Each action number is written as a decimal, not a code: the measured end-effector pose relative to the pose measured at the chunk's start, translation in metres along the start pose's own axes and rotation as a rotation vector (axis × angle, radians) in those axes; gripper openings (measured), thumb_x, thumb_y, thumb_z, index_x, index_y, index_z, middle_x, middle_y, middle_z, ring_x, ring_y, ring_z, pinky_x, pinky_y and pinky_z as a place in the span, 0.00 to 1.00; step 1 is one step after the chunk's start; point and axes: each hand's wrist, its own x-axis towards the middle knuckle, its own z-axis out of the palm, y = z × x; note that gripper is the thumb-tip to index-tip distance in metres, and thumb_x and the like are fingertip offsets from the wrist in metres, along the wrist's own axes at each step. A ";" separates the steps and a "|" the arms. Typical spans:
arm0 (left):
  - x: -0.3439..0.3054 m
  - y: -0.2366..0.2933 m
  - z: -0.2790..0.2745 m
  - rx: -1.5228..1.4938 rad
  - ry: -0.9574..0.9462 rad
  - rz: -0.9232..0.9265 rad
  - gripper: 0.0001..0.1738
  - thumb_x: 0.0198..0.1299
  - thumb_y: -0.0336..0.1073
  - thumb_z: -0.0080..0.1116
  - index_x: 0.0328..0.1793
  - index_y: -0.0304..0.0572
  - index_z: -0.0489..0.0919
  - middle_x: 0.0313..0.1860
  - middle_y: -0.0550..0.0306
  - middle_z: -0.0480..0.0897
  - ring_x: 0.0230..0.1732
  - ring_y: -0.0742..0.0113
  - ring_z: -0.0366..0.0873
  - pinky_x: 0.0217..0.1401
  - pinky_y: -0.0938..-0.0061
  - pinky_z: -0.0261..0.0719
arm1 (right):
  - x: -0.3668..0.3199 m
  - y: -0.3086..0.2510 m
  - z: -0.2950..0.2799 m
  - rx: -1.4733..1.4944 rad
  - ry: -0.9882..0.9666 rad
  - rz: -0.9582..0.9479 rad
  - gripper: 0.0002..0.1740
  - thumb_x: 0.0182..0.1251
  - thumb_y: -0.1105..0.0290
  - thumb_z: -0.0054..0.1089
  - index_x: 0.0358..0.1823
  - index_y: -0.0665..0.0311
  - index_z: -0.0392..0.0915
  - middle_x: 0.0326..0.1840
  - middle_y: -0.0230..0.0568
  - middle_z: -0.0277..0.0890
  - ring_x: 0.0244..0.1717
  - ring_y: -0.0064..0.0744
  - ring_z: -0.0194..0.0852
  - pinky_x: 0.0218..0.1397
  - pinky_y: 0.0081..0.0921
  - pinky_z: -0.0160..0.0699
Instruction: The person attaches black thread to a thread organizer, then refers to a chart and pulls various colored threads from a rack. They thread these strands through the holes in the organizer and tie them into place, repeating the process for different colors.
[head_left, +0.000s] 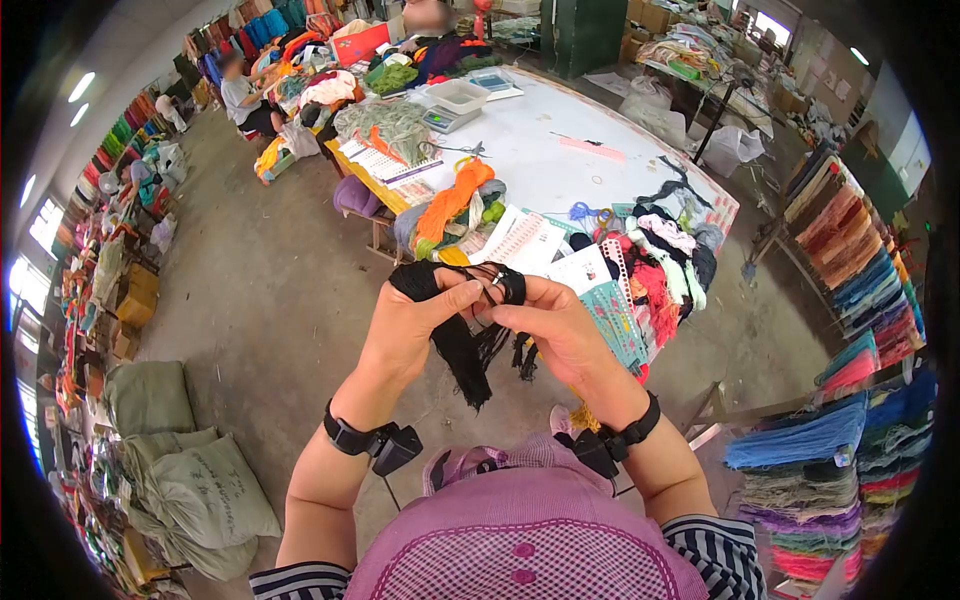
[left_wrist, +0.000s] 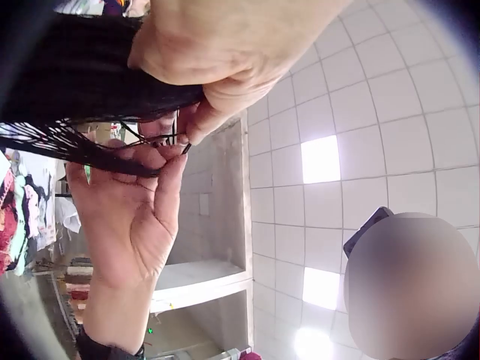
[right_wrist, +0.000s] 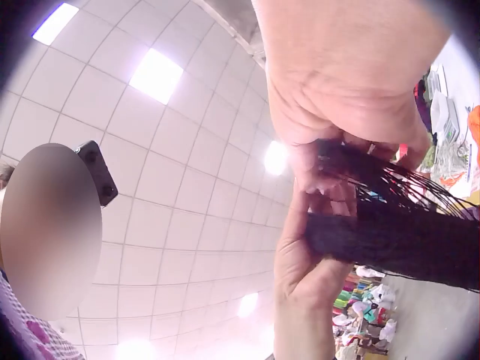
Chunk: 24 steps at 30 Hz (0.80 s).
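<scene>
A skein of black thread (head_left: 462, 362) hangs between the two hands in front of the apron. The left hand (head_left: 405, 325) grips one bunch of it, with thumb and fingertips meeting on thin strands. Opposite, the right hand (head_left: 562, 330) pinches strands at the other side, its fingertips close to the left thumb. From the left wrist, a few crossed strands (left_wrist: 169, 139) run between the fingertips of both hands. In the right wrist view the thread (right_wrist: 405, 244) spreads out in a loose fan away from the fingers. Its cut ends dangle below the hands.
Beyond the hands stands a white-topped table (head_left: 620, 130) with cards (head_left: 525, 240), an orange yarn bundle (head_left: 455, 205), mixed yarn (head_left: 665, 260) and a scale (head_left: 450, 118). Stuffed sacks (head_left: 200, 490) lie at left. A rack of coloured hanks (head_left: 800, 470) is at right. People sit farther back.
</scene>
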 end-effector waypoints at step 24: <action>-0.041 0.020 -0.015 -0.011 0.234 0.048 0.09 0.63 0.29 0.61 0.45 0.32 0.85 0.37 0.57 0.86 0.36 0.74 0.81 0.40 0.79 0.79 | 0.033 0.018 0.021 0.018 -0.229 0.176 0.08 0.62 0.75 0.65 0.42 0.67 0.84 0.46 0.36 0.84 0.45 0.21 0.78 0.54 0.20 0.71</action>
